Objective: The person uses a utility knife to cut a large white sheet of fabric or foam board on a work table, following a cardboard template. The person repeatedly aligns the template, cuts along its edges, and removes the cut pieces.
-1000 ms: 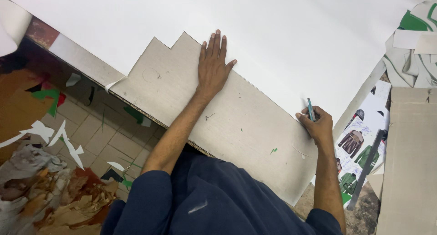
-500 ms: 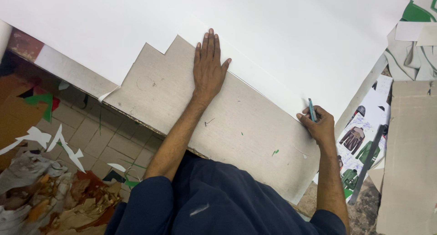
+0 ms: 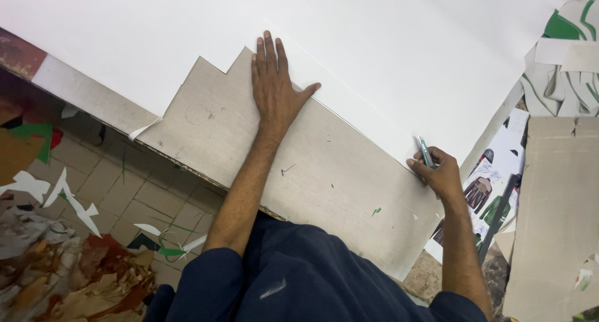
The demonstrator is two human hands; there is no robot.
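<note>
Leftmost, paper scraps in white, green and brown litter the tiled floor, with a crumpled heap at the lower corner. Next, a grey cardboard template with a stepped upper edge lies on a large white sheet, its lower edge overhanging the table edge toward the person. Left hand rests flat, palm down, on the template near its top step, fingers together and straight, thumb spread out to the side, fingertips crossing just onto the white sheet. It holds nothing, just presses. Forearm runs down across the template to a dark blue sleeve. Further right, the right hand sits at the template's slanted upper edge, curled around a teal pen; the pen tip points up at the white sheet right beside the cardboard edge, whether it touches the paper I cannot tell. Beyond that hand, printed sheets with clothing figures lie under a dark strip. Far right, a plain brown cardboard panel lies flat, and above it a pile of white and green cut paper.
</note>
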